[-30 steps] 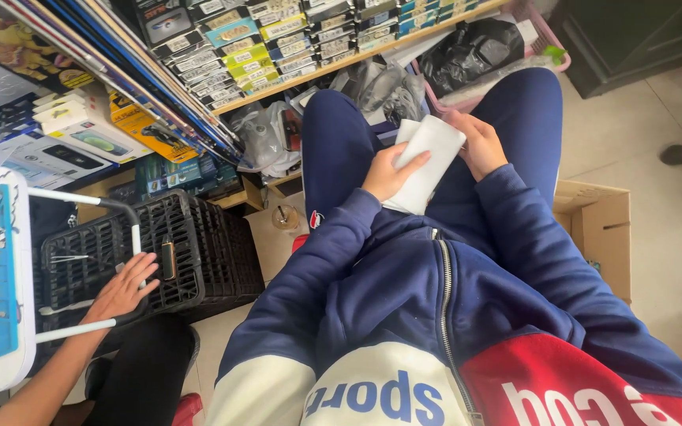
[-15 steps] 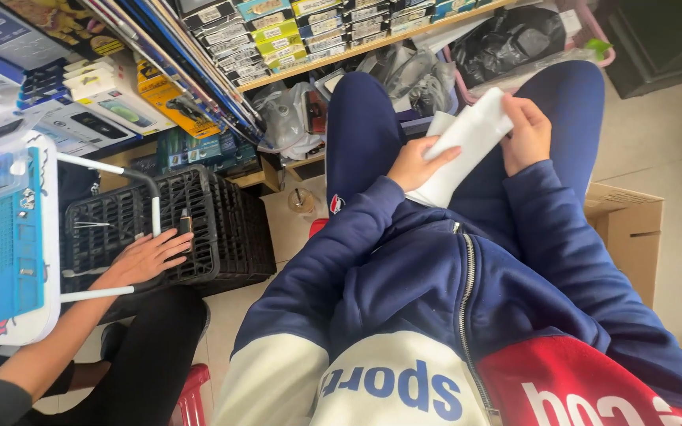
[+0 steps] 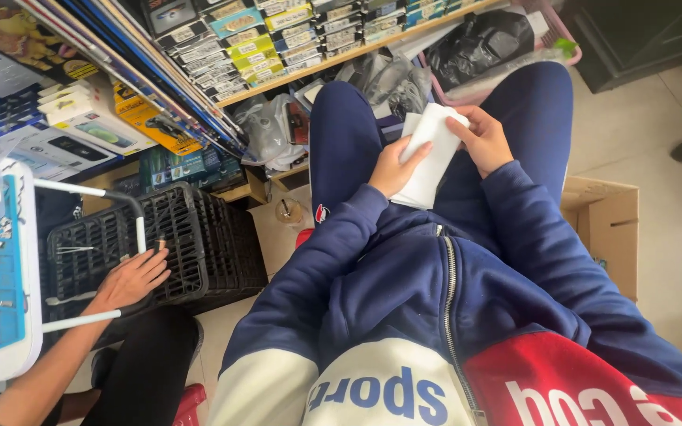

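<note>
Fingers of left hand and right hand clamped around soft white folded cloth.

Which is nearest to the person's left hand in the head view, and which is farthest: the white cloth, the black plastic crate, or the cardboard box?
From the left hand:
1. White cloth, held in that hand, over the lap.
2. Black plastic crate, off to the left, on the floor.
3. Cardboard box, off to the right, beyond the right arm; only slightly farther than the crate.

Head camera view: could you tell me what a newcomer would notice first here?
At upper centre, the left hand and right hand hold a white folded cloth over blue-trousered knees. At lower left, another person's hand rests on a black plastic crate under packed shelves.
</note>
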